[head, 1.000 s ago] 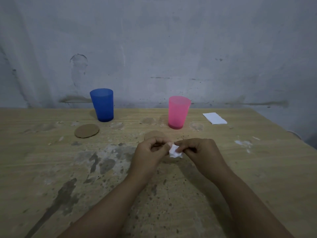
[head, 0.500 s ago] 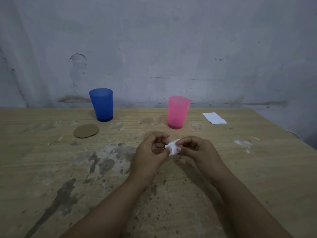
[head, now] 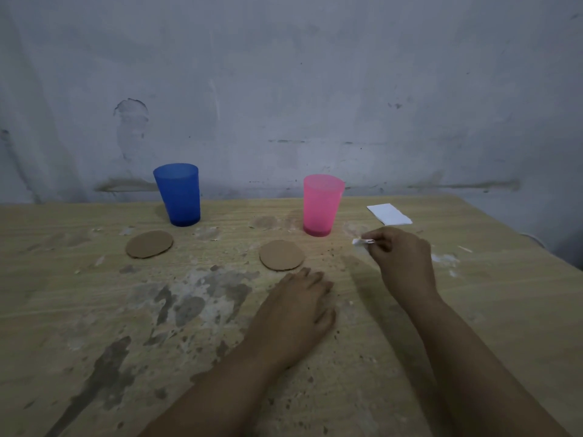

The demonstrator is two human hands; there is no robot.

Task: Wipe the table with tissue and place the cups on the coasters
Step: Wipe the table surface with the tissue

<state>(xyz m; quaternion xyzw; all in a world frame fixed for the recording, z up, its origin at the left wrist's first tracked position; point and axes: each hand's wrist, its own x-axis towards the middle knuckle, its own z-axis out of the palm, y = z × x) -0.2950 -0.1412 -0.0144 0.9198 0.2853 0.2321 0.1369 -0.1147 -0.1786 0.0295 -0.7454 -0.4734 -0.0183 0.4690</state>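
A blue cup stands upright at the back left of the wooden table. A pink cup stands upright at the back middle. Two round brown coasters lie in front of them: one near the blue cup, one left of and in front of the pink cup. My right hand pinches a small crumpled white tissue just right of the pink cup's base. My left hand rests flat on the table, palm down, just in front of the right coaster.
A folded white tissue lies at the back right of the table. The tabletop is stained with grey patches and specks. A rough grey wall rises behind the table. The table's right edge runs diagonally.
Both hands held the tissue together at the table's middle. Now the right hand has carried it right and back, beside the pink cup. The left hand let go and lies flat, uncovering the right coaster.
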